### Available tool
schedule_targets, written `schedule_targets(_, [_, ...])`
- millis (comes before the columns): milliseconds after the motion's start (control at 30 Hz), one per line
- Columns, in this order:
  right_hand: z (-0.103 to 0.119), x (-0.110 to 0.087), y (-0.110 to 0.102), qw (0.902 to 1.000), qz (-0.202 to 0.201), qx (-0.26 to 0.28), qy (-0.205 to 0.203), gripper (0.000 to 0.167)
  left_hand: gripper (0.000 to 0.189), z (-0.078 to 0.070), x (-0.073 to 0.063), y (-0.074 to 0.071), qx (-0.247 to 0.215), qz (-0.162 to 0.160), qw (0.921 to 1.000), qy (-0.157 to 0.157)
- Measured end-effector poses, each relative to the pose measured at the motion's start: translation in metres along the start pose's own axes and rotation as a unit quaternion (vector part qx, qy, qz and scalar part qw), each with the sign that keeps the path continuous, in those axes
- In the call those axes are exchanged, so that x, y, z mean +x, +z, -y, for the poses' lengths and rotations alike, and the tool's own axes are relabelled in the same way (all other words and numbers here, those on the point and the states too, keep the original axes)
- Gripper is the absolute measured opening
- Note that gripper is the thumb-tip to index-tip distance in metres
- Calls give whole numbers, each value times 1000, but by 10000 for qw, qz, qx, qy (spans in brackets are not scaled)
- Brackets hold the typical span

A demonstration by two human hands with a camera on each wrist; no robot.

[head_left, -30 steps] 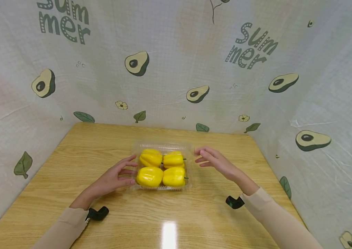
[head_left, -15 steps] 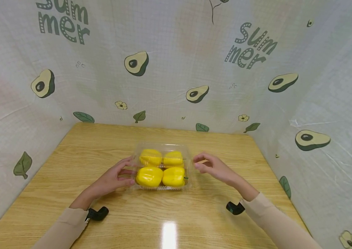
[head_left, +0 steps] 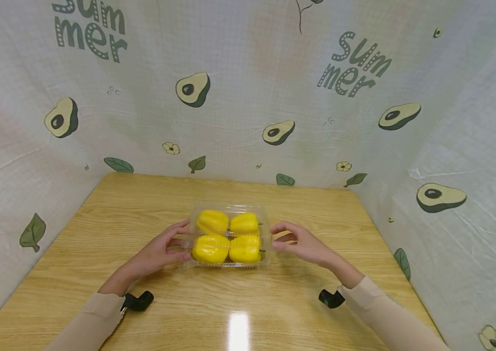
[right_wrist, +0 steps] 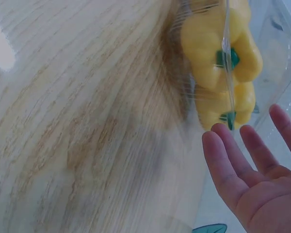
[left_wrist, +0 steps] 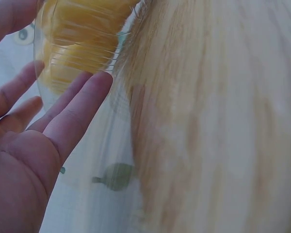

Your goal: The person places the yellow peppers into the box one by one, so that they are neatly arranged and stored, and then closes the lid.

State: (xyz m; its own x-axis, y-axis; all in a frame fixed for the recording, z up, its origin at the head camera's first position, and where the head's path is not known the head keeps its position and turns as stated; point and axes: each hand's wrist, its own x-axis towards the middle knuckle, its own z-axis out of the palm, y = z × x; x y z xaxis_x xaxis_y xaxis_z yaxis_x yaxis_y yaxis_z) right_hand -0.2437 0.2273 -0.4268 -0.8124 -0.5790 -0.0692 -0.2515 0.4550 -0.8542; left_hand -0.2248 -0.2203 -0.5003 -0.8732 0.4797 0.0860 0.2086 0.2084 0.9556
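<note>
A clear plastic clamshell box [head_left: 230, 265] stands on the table, filled with several yellow bell peppers [head_left: 210, 249] with green stems. Its transparent lid [head_left: 227, 208] slopes over the peppers, tilted, with its front edge above the front row. At the left side, my left hand [head_left: 158, 251] has its fingertips against the box wall, fingers spread and nearly straight. My right hand [head_left: 307, 244] is at the right side, its loosely bent fingers right at the lid's edge. In the right wrist view its fingertips [right_wrist: 213, 141] lie close beside the peppers [right_wrist: 218, 46].
A wooden table [head_left: 151, 307] carries the box and reflects a bright light near its front. White cloth [head_left: 230, 58] printed with avocados and leaves hangs at the back and both sides. A black wrist device [head_left: 138, 301] sits by each sleeve.
The lid has come forward and down over the peppers. My right hand has moved slightly toward me and down along the right side. My left hand has stayed in place.
</note>
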Motion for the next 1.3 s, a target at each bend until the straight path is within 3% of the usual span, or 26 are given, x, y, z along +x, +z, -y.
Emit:
schedule_targets(533, [-9,-1,11,9998,51,167,31,50,68,-2,-1,-1,-234,53,9996,121])
schedule_targets(767, [-13,-2,14,9997,35,234,-9,51,66,-3,-3,-1,-375,-14,9993,-10])
schedule_targets(933, [-12,-2,16,9994,63,330,7,54,67,-4,-4,-2,-333,-51,9993,-175])
schedule_targets(1300, [-13,-4,22,9974,6,713,138,58,63,-5,-6,-5,-145,-240,9995,-106])
